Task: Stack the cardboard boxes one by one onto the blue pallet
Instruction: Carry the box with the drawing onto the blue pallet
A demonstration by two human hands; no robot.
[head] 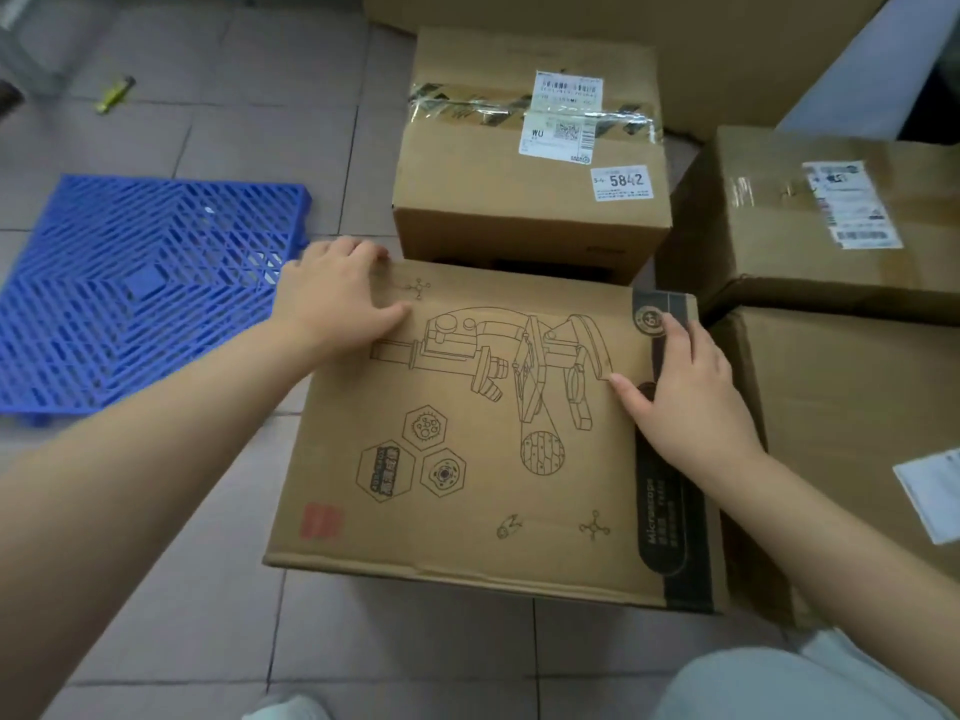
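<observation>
A cardboard box printed with a microscope drawing (467, 459) lies flat in front of me on the tiled floor. My left hand (337, 298) grips its far left corner, fingers curled over the edge. My right hand (685, 397) rests on its right side near the dark printed strip, fingers over the right edge. The blue pallet (140, 288) lies on the floor to the left, with nothing on it. Behind the microscope box stands a taped box with a "5842" label (530, 163).
Two more cardboard boxes sit at the right, one with a shipping label (831, 220) and one nearer me (852, 439). Large cartons (623, 18) line the back. A small yellow-green tool (114, 93) lies on the floor at far left. My knee (779, 683) shows at the bottom.
</observation>
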